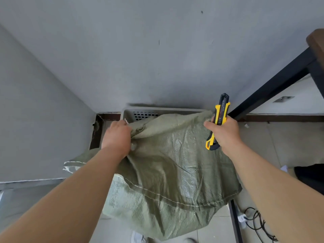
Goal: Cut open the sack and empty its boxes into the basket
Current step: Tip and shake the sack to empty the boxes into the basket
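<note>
A green woven sack [168, 172] hangs limp between my hands, draped over a grey plastic basket [140, 112] that stands on the floor against the wall. My left hand [116, 135] grips the sack's upper left corner. My right hand [223, 131] pinches the upper right corner and also holds a yellow and black utility knife [221, 113], whose front end points up. I cannot tell whether a blade is out. The sack hides the inside of the basket, and no boxes are visible.
A grey wall rises straight ahead and another stands at the left. A black table leg [273, 85] slants down at the right, beside my right hand. Black cables [259, 223] lie on the tiled floor at lower right. A dark object [310, 178] sits at the right edge.
</note>
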